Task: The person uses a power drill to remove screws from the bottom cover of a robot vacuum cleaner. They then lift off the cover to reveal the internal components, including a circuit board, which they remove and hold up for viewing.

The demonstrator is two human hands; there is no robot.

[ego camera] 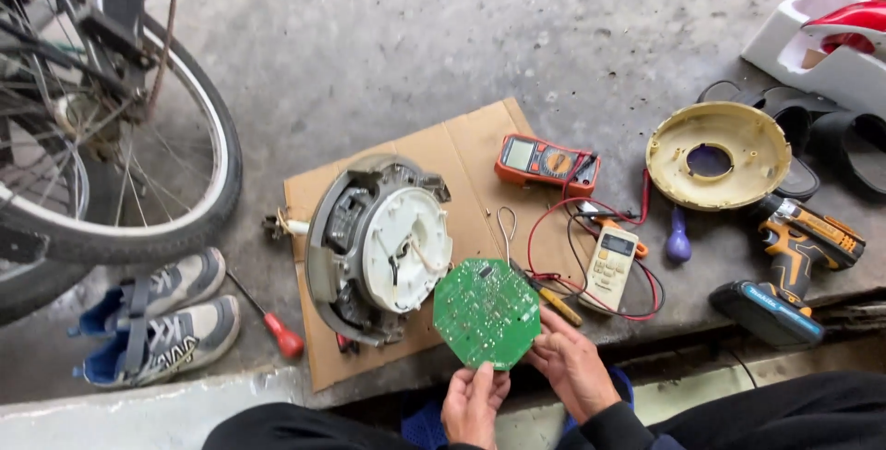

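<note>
Head view: low in the centre of the frame, the left hand (473, 406) pinches the bottom edge of a green circuit board (486, 312), while the right hand (571, 364) grips its right side. Just upper left, a round motor housing (374, 249) lies on cardboard (461, 159); a red multimeter (546, 162) sits above.
</note>
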